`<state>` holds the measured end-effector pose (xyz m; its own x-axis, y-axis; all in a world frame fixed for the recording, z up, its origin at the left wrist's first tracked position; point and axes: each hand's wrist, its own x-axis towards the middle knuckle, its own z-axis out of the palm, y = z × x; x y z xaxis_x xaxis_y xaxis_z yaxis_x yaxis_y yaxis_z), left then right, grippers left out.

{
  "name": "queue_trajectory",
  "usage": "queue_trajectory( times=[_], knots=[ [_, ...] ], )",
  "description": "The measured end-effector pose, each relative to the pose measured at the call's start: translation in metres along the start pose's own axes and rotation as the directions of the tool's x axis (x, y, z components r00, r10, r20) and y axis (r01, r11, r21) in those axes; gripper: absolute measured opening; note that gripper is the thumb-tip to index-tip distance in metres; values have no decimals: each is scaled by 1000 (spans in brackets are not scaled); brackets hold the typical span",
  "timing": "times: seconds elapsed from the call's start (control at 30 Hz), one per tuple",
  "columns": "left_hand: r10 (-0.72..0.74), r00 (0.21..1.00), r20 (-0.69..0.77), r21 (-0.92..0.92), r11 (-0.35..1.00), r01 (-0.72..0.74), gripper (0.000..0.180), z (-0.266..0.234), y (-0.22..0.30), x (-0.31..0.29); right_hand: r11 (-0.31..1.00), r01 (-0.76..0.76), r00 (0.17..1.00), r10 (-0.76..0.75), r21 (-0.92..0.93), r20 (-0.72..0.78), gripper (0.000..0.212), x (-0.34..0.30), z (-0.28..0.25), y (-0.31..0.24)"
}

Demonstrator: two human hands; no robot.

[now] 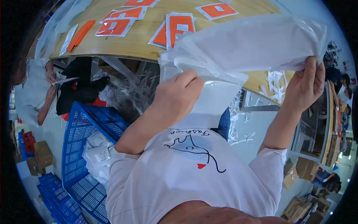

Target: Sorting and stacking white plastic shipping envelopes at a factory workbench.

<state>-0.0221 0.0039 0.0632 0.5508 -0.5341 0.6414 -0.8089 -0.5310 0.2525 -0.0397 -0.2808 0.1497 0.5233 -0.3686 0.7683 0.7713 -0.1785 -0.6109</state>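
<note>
A long, clear plastic bag (253,44) stretches out in front of me above the table's front edge. My right hand (306,84) is closed on its right end, thumb and fingers pinched at the lower corner. My left hand (179,95) is a loose fist, gripping plastic at the bag's left end; its fingertips are partly hidden. Below that hand, a stack of clear plastic bags (214,99) hangs down toward my lap. Just beyond the bag lie flat orange pieces in clear sleeves (181,26), each with a white label.
More orange packs (115,27) and folded orange strips (80,35) lie across the wooden table (149,48). To my left stands a blue plastic basket (71,142) holding white packets (99,153). A seated person (33,89) works beyond it. Plastic scraps (130,87) litter the floor under the table.
</note>
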Motion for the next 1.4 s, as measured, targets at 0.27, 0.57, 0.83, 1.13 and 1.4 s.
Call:
queue_trajectory(
  times=[0.27,0.57,0.83,1.13,1.4],
  knots=[
    [93,973,-213,-58,992,-108,22,-17,1,-16,930,-253,925,313,-266,216,27,-5,7,-12],
    [-623,750,221,-757,376,535,14,-12,-16,-39,888,192,602,230,-418,765,26,-52,54,-36],
    [-742,645,182,-873,180,453,23,6,-19,-52,735,475,703,13,-484,711,35,-92,59,-30],
    [-700,689,187,-909,143,392,23,15,-22,-64,838,276,625,217,-472,750,34,-126,95,1],
    [-664,724,186,-894,192,406,22,4,2,-40,842,-184,535,518,-507,667,23,-95,91,-10]
  ],
)
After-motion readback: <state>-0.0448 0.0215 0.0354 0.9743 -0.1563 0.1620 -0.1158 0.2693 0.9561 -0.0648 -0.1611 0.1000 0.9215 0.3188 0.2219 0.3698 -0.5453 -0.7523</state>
